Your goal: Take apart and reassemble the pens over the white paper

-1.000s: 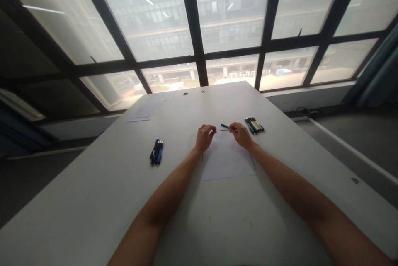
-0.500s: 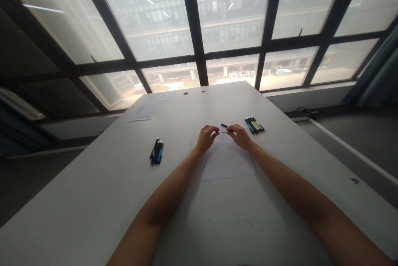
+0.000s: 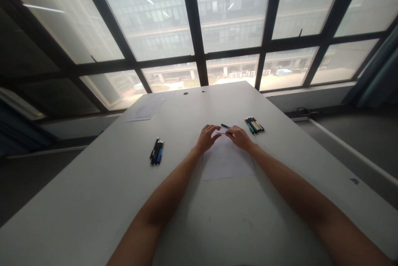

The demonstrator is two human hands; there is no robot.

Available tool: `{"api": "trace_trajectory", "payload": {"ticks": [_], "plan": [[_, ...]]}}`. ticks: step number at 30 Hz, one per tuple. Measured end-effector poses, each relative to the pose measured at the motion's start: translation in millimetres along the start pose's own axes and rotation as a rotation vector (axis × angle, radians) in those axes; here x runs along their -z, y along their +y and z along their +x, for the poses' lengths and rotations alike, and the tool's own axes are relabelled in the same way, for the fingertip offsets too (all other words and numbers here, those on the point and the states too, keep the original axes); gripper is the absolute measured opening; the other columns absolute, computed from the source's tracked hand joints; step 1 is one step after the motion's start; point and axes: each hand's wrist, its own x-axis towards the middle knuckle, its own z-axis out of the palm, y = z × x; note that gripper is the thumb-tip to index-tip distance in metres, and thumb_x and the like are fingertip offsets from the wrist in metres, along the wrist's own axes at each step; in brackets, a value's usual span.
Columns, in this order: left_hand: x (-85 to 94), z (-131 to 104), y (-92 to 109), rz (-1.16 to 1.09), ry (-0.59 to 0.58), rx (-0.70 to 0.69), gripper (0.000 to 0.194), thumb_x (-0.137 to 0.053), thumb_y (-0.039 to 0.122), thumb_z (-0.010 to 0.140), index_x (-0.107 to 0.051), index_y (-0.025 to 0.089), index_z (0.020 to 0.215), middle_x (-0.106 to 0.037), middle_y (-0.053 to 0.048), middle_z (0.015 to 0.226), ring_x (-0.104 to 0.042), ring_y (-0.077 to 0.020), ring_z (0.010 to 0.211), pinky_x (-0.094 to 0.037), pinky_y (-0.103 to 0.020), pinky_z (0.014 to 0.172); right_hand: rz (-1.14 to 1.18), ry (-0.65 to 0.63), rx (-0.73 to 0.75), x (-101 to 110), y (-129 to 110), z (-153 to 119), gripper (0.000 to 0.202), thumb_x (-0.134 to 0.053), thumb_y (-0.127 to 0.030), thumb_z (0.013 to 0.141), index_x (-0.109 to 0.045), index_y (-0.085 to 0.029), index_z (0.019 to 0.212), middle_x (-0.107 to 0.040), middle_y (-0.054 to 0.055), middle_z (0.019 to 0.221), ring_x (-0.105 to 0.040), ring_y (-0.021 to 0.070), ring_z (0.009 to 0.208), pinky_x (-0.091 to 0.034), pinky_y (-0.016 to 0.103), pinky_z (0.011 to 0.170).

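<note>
My right hand (image 3: pixel 236 136) pinches a thin dark rod (image 3: pixel 221 133) that looks like a pen refill; its free end points left. Facing it, my left hand (image 3: pixel 207 136) has thumb and fingers apart around that end, with a gap showing between them. Just beyond the right fingers lies a dark and green pen piece (image 3: pixel 225 126), partly hidden by the hand. Beneath both hands is a sheet of white paper (image 3: pixel 229 162) on the table.
A group of dark and blue pens (image 3: pixel 156 152) lies on the white table (image 3: pixel 93 199) at left. Several pens with green and yellow parts (image 3: pixel 254 125) lie at right. Printed sheets (image 3: pixel 144 110) rest at the far left, before the windows (image 3: pixel 233 9).
The left thumb and fingers have spread and let go of the refill's left end. My right hand has shifted slightly, uncovering more of the green pen piece.
</note>
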Motion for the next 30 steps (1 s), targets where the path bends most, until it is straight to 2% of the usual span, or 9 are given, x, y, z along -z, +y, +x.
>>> {"api": "trace_trajectory", "payload": {"ticks": [3,5,8,11,14,18,22,27,30], "plan": [[8.1,6.4,-8.0,0.016,0.022,0.059,0.034,-0.059,0.032,0.093,-0.060,0.023,0.126,-0.066,-0.007,0.120,-0.057,-0.0212,0.112,-0.042,-0.039,0.103,-0.007,0.019,-0.008,-0.8,1.1,0.2,0.011,-0.063,-0.018,0.090,-0.073,-0.022,0.087,-0.072,0.005,0.085,-0.060,0.0208,0.086,-0.045,0.032,0.081],[16.7,11.4,-17.7,0.018,0.015,0.145,0.032,-0.055,0.030,0.095,-0.062,0.021,0.124,-0.068,-0.007,0.116,-0.061,-0.0210,0.106,-0.044,-0.039,0.100,-0.006,0.026,-0.005,-1.4,1.4,0.3,0.012,-0.062,-0.018,0.091,-0.072,-0.022,0.088,-0.072,0.005,0.086,-0.060,0.0207,0.087,-0.045,0.032,0.082],[32.0,15.2,-32.9,-0.001,-0.059,0.275,0.026,-0.058,0.029,0.091,-0.068,0.018,0.113,-0.071,-0.009,0.107,-0.065,-0.0192,0.088,-0.051,-0.034,0.086,-0.001,0.031,-0.002,-2.1,0.5,0.5,0.012,-0.061,-0.017,0.091,-0.072,-0.022,0.089,-0.072,0.005,0.087,-0.060,0.0209,0.088,-0.045,0.032,0.082],[41.8,12.0,-41.0,0.041,-0.195,0.380,0.019,-0.066,0.028,0.084,-0.073,0.020,0.099,-0.073,-0.005,0.087,-0.065,-0.0172,0.071,-0.052,-0.029,0.072,0.000,0.033,-0.008,-2.3,-0.7,0.5,0.012,-0.061,-0.017,0.091,-0.071,-0.022,0.089,-0.072,0.005,0.087,-0.059,0.0211,0.088,-0.045,0.032,0.082],[40.4,5.6,-41.1,0.060,-0.254,0.388,0.015,-0.074,0.029,0.076,-0.075,0.021,0.088,-0.071,-0.003,0.074,-0.063,-0.0157,0.063,-0.051,-0.026,0.066,0.002,0.036,-0.015,-1.8,-1.3,0.5,0.012,-0.060,-0.016,0.091,-0.071,-0.022,0.088,-0.072,0.005,0.087,-0.059,0.0209,0.088,-0.045,0.032,0.082],[31.6,1.7,-37.1,0.051,-0.311,0.346,0.007,-0.074,0.025,0.072,-0.074,0.021,0.078,-0.071,-0.003,0.072,-0.064,-0.0161,0.063,-0.051,-0.026,0.065,0.004,0.040,-0.017,0.0,-2.1,0.5,0.012,-0.061,-0.016,0.090,-0.071,-0.022,0.087,-0.072,0.005,0.086,-0.059,0.0209,0.087,-0.045,0.031,0.081],[29.4,6.0,-33.7,-0.054,-0.224,0.371,0.008,-0.068,0.025,0.076,-0.073,0.020,0.078,-0.073,-0.004,0.074,-0.065,-0.0171,0.068,-0.052,-0.028,0.068,0.011,0.041,-0.021,0.7,-2.9,0.6,0.012,-0.061,-0.016,0.090,-0.071,-0.022,0.087,-0.072,0.005,0.086,-0.059,0.0210,0.087,-0.045,0.031,0.081],[27.8,13.2,-23.6,-0.402,-0.046,0.376,0.019,-0.071,0.033,0.077,-0.070,0.016,0.085,-0.075,-0.006,0.081,-0.069,-0.0178,0.077,-0.055,-0.031,0.077,0.017,0.055,-0.019,-0.2,-2.7,0.5,0.012,-0.061,-0.016,0.090,-0.071,-0.022,0.088,-0.071,0.005,0.086,-0.059,0.0208,0.088,-0.045,0.032,0.082],[25.4,13.6,-16.8,-0.473,-0.019,0.346,0.024,-0.075,0.036,0.075,-0.070,0.015,0.086,-0.075,-0.007,0.085,-0.070,-0.0187,0.080,-0.056,-0.033,0.079,0.021,0.068,-0.017,-0.2,-2.6,0.6,0.013,-0.059,-0.017,0.091,-0.071,-0.022,0.089,-0.071,0.005,0.086,-0.059,0.0209,0.088,-0.046,0.033,0.082]]}}
